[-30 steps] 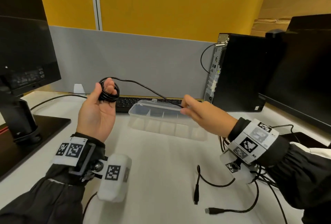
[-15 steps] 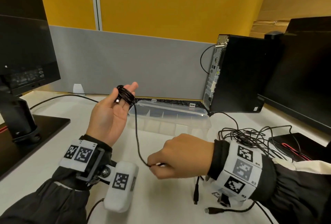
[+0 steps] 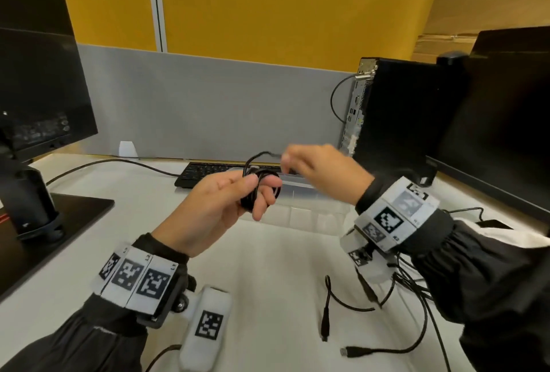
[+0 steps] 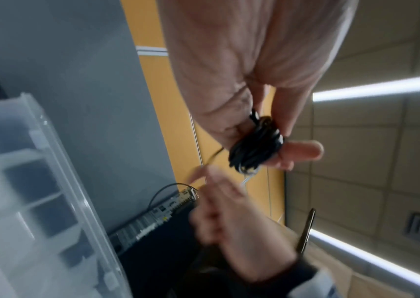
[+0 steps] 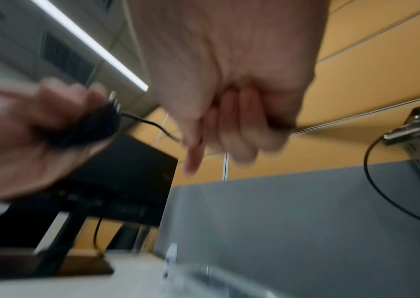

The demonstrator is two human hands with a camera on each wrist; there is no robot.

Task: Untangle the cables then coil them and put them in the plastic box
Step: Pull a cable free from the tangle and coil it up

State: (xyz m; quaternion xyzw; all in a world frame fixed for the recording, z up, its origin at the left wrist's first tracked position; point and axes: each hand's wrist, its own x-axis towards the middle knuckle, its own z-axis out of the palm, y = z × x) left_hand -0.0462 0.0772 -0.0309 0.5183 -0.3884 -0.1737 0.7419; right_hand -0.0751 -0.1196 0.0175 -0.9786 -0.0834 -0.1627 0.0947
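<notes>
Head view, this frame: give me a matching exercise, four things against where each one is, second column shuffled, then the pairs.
Things:
1. coiled black cable
2. plastic box
3. cable tail
4. loose cables

Places:
A. pinched by the right hand
B. on the desk under the right forearm
C. wound round fingers of the left hand
D. on the desk in front of the keyboard

Pairs: 1-C, 2-D, 3-A, 4-B

Open desk (image 3: pixel 268 282) before plastic box (image 3: pixel 312 216); loose cables (image 3: pixel 416 297) rightward.
</notes>
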